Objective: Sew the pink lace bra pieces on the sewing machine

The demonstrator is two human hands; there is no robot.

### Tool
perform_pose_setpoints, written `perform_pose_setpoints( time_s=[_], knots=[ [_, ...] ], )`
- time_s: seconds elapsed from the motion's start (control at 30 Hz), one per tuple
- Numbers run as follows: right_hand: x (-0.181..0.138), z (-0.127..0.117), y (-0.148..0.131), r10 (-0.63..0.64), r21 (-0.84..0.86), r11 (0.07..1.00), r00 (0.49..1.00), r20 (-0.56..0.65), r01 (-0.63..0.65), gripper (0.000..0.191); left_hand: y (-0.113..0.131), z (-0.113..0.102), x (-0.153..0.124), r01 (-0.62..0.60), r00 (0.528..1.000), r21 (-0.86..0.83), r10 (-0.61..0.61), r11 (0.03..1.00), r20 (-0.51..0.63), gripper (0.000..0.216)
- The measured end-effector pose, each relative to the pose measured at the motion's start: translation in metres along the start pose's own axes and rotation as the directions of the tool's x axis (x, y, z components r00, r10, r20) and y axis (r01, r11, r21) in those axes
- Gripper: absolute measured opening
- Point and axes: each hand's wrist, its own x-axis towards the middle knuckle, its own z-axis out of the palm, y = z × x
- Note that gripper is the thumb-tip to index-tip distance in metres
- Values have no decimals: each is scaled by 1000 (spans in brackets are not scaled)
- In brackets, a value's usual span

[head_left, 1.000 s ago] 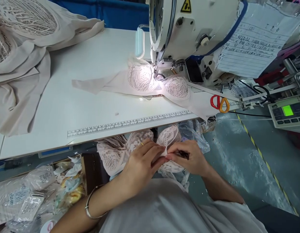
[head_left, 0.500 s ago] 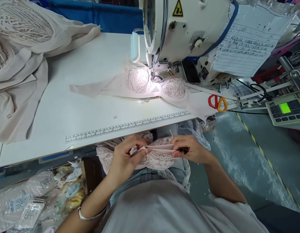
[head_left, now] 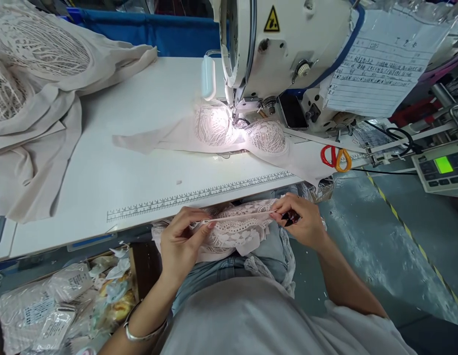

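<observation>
The sewing machine (head_left: 288, 54) stands at the far right of the table (head_left: 140, 162), with a lace bra (head_left: 232, 130) lying under its needle and a paper sheet (head_left: 377, 64) hanging on its right side. A fabric pile (head_left: 36, 113) lies on the table's left end. Scissors (head_left: 335, 158) rest at the right edge — a control panel (head_left: 441, 170) further right. Below the near edge, the left hand (head_left: 182, 241) and right hand (head_left: 301, 222) hold a lace piece (head_left: 238, 229) between them — packets (head_left: 58, 301) lie lower left.

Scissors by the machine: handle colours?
One red loop, one orange, on the scissors; head view.
</observation>
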Motion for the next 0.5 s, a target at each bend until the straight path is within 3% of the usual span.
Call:
perform_pose_setpoints(
  time_s=[0.13, 0.23, 0.37, 0.43, 0.5],
  knots=[
    [-1, 4, -1, 102, -56, 993, 995, -12, -102, 7, -4, 0, 0, 7, 1000, -7, -7, 1000, -3, 7],
    [5, 3, -3, 110, -85, 990, 994, 6, -109, 6, -7, 2, -1, 21, 1000, -58, -22, 998, -15, 6],
    [16, -7, -6, 152, 19, 988, 985, 83, -154, 11, -11, 0, -2, 26, 1000, -134, -26, 991, -5, 7],
    [21, -15, -8, 171, 109, 976, 974, 147, -188, 13, -11, -5, 0, 53, 998, -166, -47, 985, 39, 6],
    [26, -22, -12, 136, 212, 960, 967, 216, -182, 14, -8, -12, 6, 113, 976, -178, -76, 978, 206, 4]
  ],
)
